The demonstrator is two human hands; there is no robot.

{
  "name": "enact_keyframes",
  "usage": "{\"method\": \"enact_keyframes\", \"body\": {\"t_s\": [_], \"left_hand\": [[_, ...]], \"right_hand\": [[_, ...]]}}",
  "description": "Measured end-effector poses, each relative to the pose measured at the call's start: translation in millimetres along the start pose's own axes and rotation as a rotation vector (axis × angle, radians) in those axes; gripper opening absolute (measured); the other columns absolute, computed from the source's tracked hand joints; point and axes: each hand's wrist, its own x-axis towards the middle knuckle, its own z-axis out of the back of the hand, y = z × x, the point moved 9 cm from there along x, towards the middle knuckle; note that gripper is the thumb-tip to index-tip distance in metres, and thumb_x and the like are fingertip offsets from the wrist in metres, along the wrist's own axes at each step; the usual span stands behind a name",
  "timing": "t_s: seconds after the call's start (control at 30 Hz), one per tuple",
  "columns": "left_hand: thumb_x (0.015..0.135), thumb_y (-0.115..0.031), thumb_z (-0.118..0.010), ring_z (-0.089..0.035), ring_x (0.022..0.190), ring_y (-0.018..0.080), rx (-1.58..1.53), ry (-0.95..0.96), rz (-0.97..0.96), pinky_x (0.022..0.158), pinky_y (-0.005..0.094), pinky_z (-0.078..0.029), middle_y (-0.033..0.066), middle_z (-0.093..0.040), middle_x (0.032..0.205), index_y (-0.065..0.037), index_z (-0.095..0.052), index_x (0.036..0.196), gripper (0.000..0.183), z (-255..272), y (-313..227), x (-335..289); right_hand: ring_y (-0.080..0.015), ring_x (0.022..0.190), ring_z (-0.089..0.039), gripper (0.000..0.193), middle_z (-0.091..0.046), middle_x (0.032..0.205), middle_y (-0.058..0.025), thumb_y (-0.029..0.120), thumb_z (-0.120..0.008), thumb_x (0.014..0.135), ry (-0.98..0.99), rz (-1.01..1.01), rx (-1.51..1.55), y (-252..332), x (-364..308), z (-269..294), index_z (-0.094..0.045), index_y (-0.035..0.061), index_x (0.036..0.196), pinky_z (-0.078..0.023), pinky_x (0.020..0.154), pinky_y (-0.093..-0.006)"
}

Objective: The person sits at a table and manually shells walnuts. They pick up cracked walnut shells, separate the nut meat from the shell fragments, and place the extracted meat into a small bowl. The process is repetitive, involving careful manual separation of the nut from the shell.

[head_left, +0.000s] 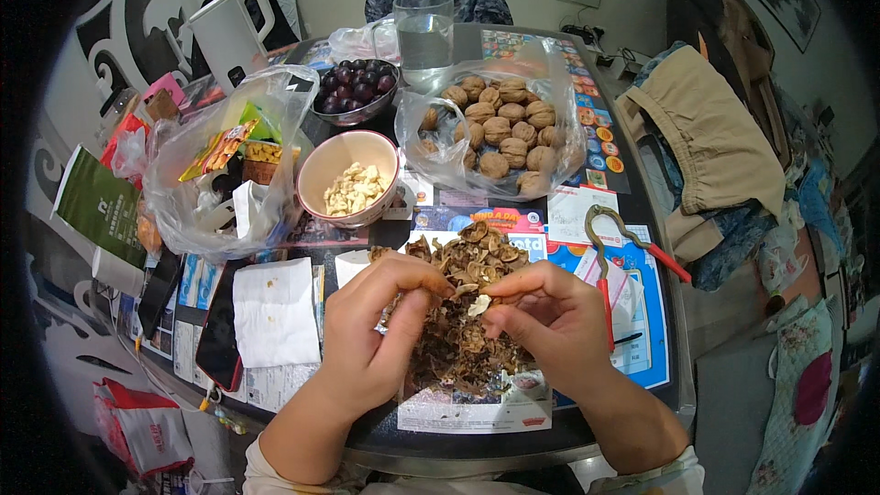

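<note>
My right hand [550, 319] pinches a pale piece of walnut kernel [478, 305] between thumb and fingertips. My left hand [387, 312] is closed in a pinch just beside it; whatever its fingertips hold is too small to make out. Under both hands a heap of broken walnut shells [478, 252] and brown flakes lies on a printed sheet [477, 417]. Beyond my left hand stands a cream bowl with a reddish rim [379, 205], holding pale peeled kernels [356, 189]. Whole walnuts [497, 131] fill an open clear plastic bag farther back.
A red-handled nutcracker [606, 286] lies right of my right hand. To the left are a folded white tissue [275, 312], a phone [220, 335] and a plastic bag of wrappers [179, 192]. Behind stand a bowl of dark grapes [356, 87], a glass water pitcher [425, 37] and a white kettle [225, 37].
</note>
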Motion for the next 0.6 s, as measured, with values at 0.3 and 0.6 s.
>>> {"method": "enact_keyframes", "body": {"t_s": [0.3,0.6], "left_hand": [[0.064,-0.002,-0.066,-0.057,0.071,0.0250,0.202,0.057,-0.139,0.065,0.0298,-0.045,0.0108,-0.058,0.078,-0.001,-0.056,0.079,0.018,-7,-16,3],[0.063,-0.002,-0.067,-0.057,0.071,0.0240,0.220,0.096,-0.152,0.062,0.0292,-0.045,0.0110,-0.058,0.078,-0.001,-0.058,0.078,0.017,-7,-14,2]], "right_hand": [[-0.0176,0.077,-0.059,0.019,-0.060,0.084,-0.0093,0.006,-0.064,0.072,-0.034,0.233,-0.330,18,0,0,-0.059,0.0033,0.090,-0.045,0.068,-0.0261],[-0.0157,0.083,-0.054,0.020,-0.056,0.087,-0.0101,-0.008,-0.058,0.071,0.062,0.235,-0.357,22,-2,-11,-0.057,-0.0032,0.091,-0.042,0.074,-0.0251]]}}
